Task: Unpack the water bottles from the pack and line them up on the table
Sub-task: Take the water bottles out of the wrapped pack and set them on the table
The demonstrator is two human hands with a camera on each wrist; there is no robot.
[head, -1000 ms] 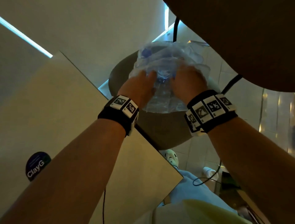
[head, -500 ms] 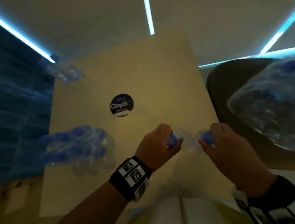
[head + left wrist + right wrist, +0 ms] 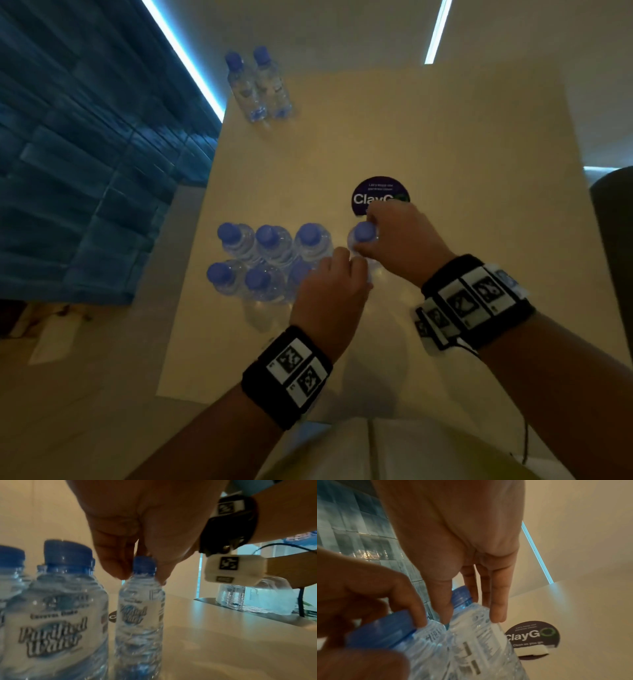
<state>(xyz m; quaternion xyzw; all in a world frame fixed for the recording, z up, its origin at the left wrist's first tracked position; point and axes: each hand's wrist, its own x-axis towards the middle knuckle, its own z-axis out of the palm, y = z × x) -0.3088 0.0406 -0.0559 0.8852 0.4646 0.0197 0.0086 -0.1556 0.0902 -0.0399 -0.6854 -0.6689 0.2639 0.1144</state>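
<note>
Several clear water bottles [image 3: 274,253] with blue caps stand in two rows on the beige table [image 3: 445,137]. At the right end of the far row my right hand [image 3: 370,236] grips an upright bottle [image 3: 359,231] by its cap; the right wrist view shows the fingers [image 3: 496,608] round its neck [image 3: 479,635]. My left hand [image 3: 346,263] pinches the cap of a second bottle [image 3: 140,615] at the end of the near row, and it touches the first [image 3: 385,632]. The plastic-wrapped pack [image 3: 254,599] lies to the right on a dark round table.
Two more bottles [image 3: 260,85] stand at the table's far left corner. A round dark ClayGo sticker [image 3: 376,192] lies just beyond my right hand. The dark round table's edge [image 3: 613,222] shows at the far right. A blue tiled wall [image 3: 85,154] runs along the left.
A second ago both hands were in the pack on the round table. They each carried a bottle left over the beige table and now hold them at the right end of the rows.
</note>
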